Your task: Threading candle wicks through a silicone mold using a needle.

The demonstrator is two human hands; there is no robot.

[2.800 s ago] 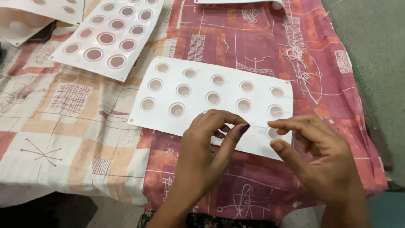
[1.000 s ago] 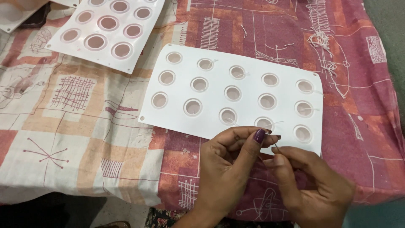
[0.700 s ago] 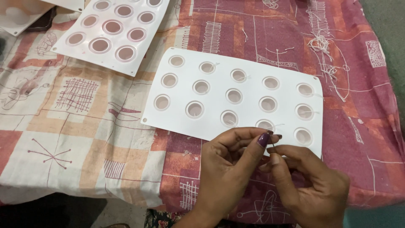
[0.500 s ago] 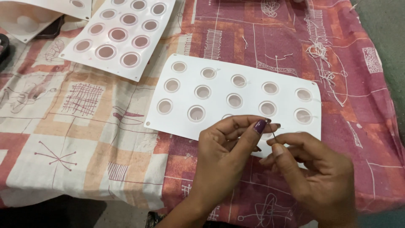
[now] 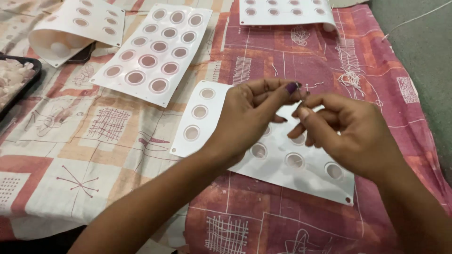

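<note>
A thin needle is pinched between the fingertips of both hands, held above the white silicone mould sheet with round cavities. The left hand closes thumb and forefinger on the needle's upper end; the right hand pinches it just below, fingers curled. The sheet lies on a pink and cream patterned cloth. A second mould sheet lies beyond, a third at the top edge. A dark tray sits at far left.
</note>
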